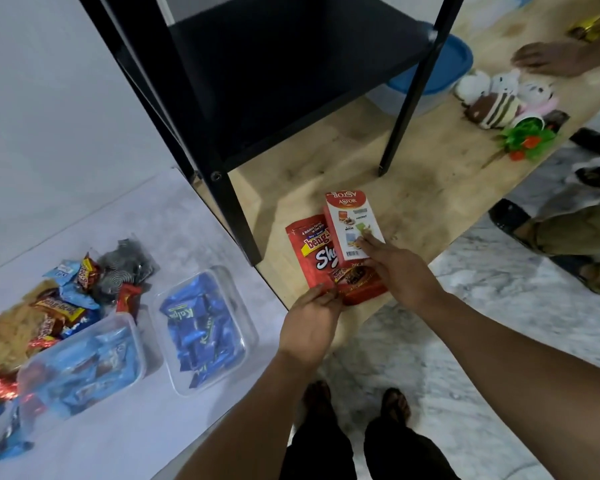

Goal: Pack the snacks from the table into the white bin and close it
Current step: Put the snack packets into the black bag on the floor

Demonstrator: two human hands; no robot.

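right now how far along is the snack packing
Early stage. Two clear tubs already hold blue-wrapped snacks. In hand: the left hand pinches the red pouch, the right hand touches the Astor box. Left: the loose snack pile. No white bin in view.

Astor box (354,225) lies on pouch (314,258), both on wooden table (430,188) near its near edge. Left hand (310,323) at pouch's near corner, right hand (399,275) on box's near end. Shelf frame (229,209) stands just far-left of them. Two tubs (208,330) of sweets w/ loose snacks (73,289) on surface to left. Toys (506,98) far right.
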